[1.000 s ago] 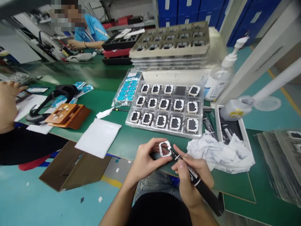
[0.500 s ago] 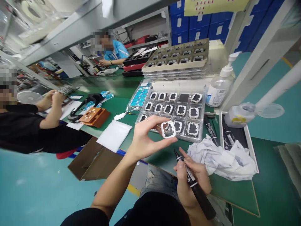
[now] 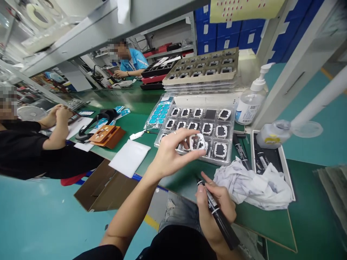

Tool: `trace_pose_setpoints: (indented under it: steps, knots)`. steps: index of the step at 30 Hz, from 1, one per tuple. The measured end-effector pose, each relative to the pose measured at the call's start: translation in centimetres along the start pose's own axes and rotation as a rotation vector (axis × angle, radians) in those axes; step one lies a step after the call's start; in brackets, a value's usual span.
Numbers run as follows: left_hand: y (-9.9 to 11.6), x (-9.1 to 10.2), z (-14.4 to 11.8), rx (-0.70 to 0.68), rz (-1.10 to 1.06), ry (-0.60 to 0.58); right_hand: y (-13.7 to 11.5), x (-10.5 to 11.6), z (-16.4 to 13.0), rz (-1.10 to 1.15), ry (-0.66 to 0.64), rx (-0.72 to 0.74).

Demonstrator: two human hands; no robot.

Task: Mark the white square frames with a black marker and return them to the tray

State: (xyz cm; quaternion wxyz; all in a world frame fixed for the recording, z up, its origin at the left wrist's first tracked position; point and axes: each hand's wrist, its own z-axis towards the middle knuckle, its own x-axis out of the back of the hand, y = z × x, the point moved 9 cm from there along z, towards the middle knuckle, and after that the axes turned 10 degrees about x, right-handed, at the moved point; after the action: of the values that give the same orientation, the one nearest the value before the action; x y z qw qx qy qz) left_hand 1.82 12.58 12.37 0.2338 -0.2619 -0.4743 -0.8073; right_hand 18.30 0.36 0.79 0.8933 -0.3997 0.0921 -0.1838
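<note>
- The left hand point(image 3: 169, 155) has reached farther forward than it was half a second ago, and the white frame point(image 3: 197, 141) pinched between its thumb and fingers now hangs over the near row of the clear tray point(image 3: 230, 159), where before it was held short of the tray's near edge.
- 1 second ago that frame sat low, close to the body, with the tip of the black marker point(image 3: 217, 215) touching it; now the 2 are well apart.
- The right hand point(image 3: 214, 213) has stayed low by the lap, fingers wrapped shut around the marker, tip pointing up and away.
- The tray holds 3 rows of white frames with dark centres; 1 pocket in the far row shows no white frame.
- Just right of the right hand lies a crumpled white cloth point(image 3: 255, 184), partly over a shallow white box point(image 3: 282, 159).
- Behind the tray stands a stack of beige trays point(image 3: 206, 72), with a pump bottle point(image 3: 251, 103) beside it.
- A white sheet point(image 3: 129, 157) lies left of the tray on the green table point(image 3: 271, 220).
- A person in black point(image 3: 29, 151) sits at the left; another in blue point(image 3: 132, 63) sits farther back.
</note>
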Motion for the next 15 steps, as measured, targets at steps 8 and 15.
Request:
trace_pose_setpoints:
  steps: [8,15]
  knots:
    - [-2.3,-7.2,14.2,-0.211,0.575,-0.258,0.3,0.1,0.0,-0.061,0.003,0.028]
    - [-2.6,-9.6,16.5,-0.207,0.749,-0.47,0.7,0.3,-0.2,-0.035,0.078,-0.041]
